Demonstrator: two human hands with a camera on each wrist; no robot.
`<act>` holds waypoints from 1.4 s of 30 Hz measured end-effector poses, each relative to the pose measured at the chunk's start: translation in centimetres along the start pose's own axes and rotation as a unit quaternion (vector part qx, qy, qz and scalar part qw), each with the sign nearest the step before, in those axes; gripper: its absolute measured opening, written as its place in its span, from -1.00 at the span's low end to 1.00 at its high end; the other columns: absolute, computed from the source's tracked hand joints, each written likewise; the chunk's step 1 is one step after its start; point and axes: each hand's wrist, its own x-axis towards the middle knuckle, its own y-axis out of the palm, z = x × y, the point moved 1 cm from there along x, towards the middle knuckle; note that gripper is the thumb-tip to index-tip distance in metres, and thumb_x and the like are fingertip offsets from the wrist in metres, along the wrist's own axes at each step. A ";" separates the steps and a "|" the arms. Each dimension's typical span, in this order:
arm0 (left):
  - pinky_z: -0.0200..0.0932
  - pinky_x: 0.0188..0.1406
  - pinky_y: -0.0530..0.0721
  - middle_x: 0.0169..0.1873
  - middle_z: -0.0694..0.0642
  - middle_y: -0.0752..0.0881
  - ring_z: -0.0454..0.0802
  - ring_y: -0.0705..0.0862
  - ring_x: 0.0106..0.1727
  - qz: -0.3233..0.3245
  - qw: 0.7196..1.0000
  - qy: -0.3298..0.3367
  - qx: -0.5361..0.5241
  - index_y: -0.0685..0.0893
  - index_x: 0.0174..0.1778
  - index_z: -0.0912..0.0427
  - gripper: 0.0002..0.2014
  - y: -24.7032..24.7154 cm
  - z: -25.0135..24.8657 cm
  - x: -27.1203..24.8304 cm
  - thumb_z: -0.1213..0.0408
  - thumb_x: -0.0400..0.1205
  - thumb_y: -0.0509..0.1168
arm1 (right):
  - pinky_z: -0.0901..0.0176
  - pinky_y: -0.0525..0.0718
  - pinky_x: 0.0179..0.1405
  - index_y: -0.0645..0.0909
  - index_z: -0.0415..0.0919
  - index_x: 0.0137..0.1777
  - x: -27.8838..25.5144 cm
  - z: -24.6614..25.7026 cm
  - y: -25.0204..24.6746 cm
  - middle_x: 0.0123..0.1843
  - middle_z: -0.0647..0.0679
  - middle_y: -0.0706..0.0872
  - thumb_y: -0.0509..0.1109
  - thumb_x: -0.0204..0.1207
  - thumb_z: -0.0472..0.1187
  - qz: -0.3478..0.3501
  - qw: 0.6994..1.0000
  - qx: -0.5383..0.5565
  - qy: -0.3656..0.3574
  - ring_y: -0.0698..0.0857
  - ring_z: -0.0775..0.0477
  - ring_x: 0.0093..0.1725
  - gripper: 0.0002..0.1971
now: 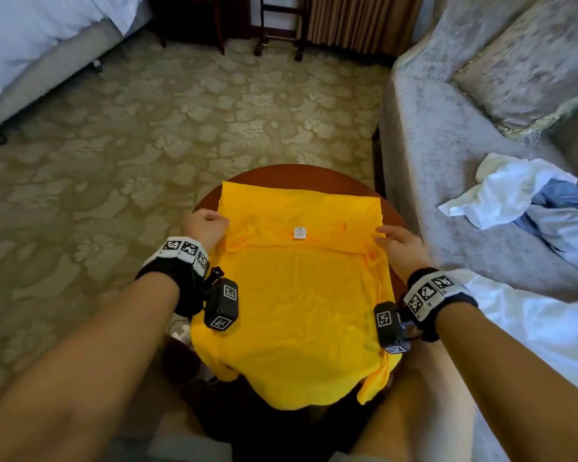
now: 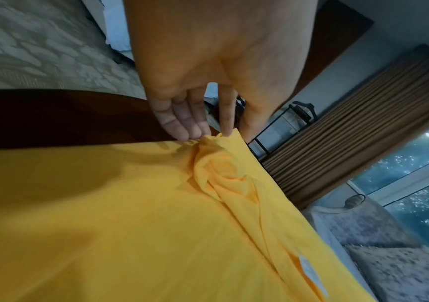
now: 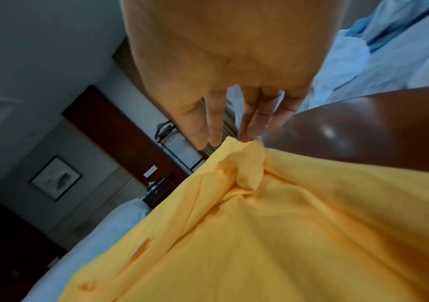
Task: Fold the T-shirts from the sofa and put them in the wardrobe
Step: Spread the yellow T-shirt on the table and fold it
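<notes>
A yellow T-shirt (image 1: 291, 295) (image 2: 130, 224) (image 3: 285, 235) lies spread on a small round dark wooden table (image 1: 297, 173), its near hem hanging over the front edge. Its far part is folded across, with a white neck label (image 1: 299, 233) showing by the fold. My left hand (image 1: 207, 225) (image 2: 235, 131) is at the left end of that fold and pinches bunched fabric between thumb and index finger. At the right end my right hand (image 1: 394, 241) (image 3: 224, 141) has straight fingers, and their tips touch the shirt's bunched edge.
A grey patterned sofa (image 1: 447, 161) stands to the right with crumpled white and blue garments (image 1: 514, 198) and a cushion (image 1: 531, 71) on it. More white cloth (image 1: 531, 328) lies near my right forearm. A bed (image 1: 30, 45) is at the far left, with patterned carpet (image 1: 181, 128) between.
</notes>
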 end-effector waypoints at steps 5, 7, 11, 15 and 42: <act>0.13 0.39 0.46 0.45 0.24 0.31 0.32 0.26 0.49 0.120 0.949 0.014 0.291 0.71 0.18 -0.14 -0.65 0.5 -0.8 -1.2 -0.03 0.48 0.50 | -0.14 0.61 0.34 0.64 0.07 0.31 0.2 0.4 2.3 0.42 -0.14 0.49 0.47 0.55 -0.06 0.074 0.975 -0.211 -0.013 0.48 -0.23 0.41 -0.68; 0.09 0.36 0.44 0.39 0.24 0.32 0.30 0.24 0.47 0.101 0.944 0.028 0.312 0.74 0.11 -0.08 -0.78 0.5 -0.8 -1.6 0.11 0.55 0.47 | -0.15 0.64 0.27 0.72 0.12 -0.09 0.1 0.2 2.4 0.29 -0.12 0.62 0.39 0.57 -0.20 0.041 0.974 -0.221 -0.034 0.56 -0.20 0.30 -0.84; 0.08 0.44 0.41 0.35 0.20 0.53 0.23 0.32 0.47 0.057 0.962 0.067 0.259 0.74 -0.31 -0.09 -0.82 -1.5 -1.2 -1.0 0.30 0.54 0.43 | 0.18 0.58 -0.25 0.73 -0.24 -0.19 -0.7 0.9 0.3 -0.14 -0.17 0.73 0.29 0.56 -0.32 0.003 0.989 -0.128 -0.069 0.63 -0.03 -0.17 -0.81; 0.08 0.43 0.48 -0.04 0.19 0.80 0.04 0.67 0.02 0.152 0.944 0.072 0.285 0.86 -0.26 0.08 -0.74 -3.1 -2.9 -1.8 0.45 0.56 0.30 | 0.20 0.46 -0.33 0.69 -0.26 -0.30 -0.9 0.7 -1.4 -0.27 -0.15 0.66 0.25 0.53 -0.36 0.074 0.985 -0.152 -0.010 0.62 -0.14 -0.16 -0.76; 0.14 0.08 0.64 0.36 0.38 0.42 0.36 0.52 0.32 0.038 0.945 -0.061 0.318 0.31 0.44 0.32 -0.26 0.8 0.9 -1.1 0.13 0.47 0.53 | 0.03 0.61 -0.01 0.21 -0.28 0.60 -1.9 -0.4 1.4 0.48 -0.32 0.41 0.45 0.58 -0.09 0.049 0.974 -0.192 0.112 0.57 -0.31 0.31 -0.31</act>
